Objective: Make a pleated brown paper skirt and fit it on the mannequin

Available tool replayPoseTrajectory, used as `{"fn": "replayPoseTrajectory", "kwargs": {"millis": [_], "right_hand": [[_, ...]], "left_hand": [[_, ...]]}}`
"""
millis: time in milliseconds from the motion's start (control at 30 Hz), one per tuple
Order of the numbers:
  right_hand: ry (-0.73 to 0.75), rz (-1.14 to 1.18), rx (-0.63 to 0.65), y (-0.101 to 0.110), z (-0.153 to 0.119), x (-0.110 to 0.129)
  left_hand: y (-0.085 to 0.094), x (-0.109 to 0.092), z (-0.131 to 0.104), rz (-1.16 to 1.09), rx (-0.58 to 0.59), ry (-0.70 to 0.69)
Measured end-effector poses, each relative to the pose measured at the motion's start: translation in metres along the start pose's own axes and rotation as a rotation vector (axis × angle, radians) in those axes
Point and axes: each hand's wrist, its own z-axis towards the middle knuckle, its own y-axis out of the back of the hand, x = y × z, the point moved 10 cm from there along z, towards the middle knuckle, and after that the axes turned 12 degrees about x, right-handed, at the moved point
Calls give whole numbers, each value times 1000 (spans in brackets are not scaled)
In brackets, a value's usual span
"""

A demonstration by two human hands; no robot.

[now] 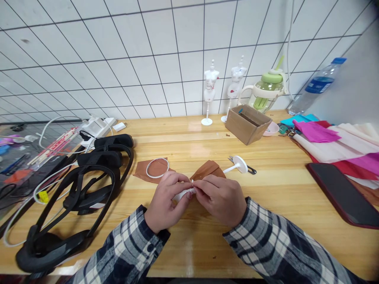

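My left hand (168, 202) is closed around a small white piece (182, 194), apparently the torso of a mini mannequin. Its fingertips meet those of my right hand (220, 197), which pinches at the mannequin's end, beside brown fabric (209, 169). The fabric fans out behind my right fingers; the exact grip on it is hidden. A white stand with a round base (240, 164) sticks out past my right hand, lying over small black-handled scissors (251, 170). Left of the fabric, a silver ring (147, 169) rests on a flat brown cloth piece (142, 170).
Black headsets (102, 169) and white cables lie at left. Two mini mannequins (209, 88) (235, 81) stand by the wall, near a cardboard box (247, 128), a green-lidded jug (271, 85) and a bottle (316, 86). A phone (343, 193) and colored fabrics (349, 144) are at right.
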Motion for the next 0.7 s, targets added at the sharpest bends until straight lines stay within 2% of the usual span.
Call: {"fn": "replayPoseTrajectory", "kwargs": {"millis": [367, 700], "right_hand": [[-205, 447, -23, -7, 0, -22], [-81, 411, 17, -14, -4, -4]], "left_hand": [[3, 1, -1, 25, -49, 25], [12, 12, 0, -57, -109, 87]]}}
